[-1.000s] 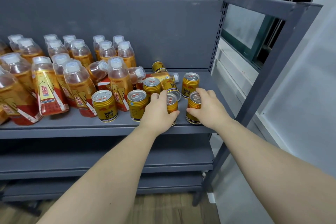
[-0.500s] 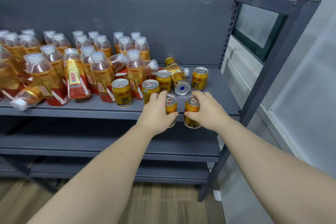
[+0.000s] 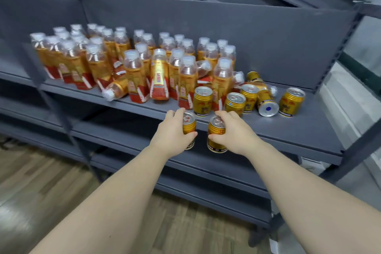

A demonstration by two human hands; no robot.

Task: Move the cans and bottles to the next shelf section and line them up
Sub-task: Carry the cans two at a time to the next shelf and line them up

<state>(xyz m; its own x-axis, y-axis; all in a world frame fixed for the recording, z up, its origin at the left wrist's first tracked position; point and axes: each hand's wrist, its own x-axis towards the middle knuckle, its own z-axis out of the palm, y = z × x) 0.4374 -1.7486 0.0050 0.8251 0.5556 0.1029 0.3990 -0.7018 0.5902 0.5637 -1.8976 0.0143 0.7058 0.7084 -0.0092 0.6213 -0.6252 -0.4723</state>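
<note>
Grey shelf [image 3: 288, 130], a lift just made.
Left hand [image 3: 171, 132] fingers clasp one can [image 3: 189, 125], right hand [image 3: 233, 134] the other can [image 3: 215, 130]; both now off the shelf, ready to carry.

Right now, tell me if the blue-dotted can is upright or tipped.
Tipped: the can lies on its side on the shelf, base facing the camera.

Your only view (head-worn) looks forward and down from behind your left hand [image 3: 172, 131] and right hand [image 3: 235, 133] — shelf [image 3: 288, 130] close beyond their grip.
</note>
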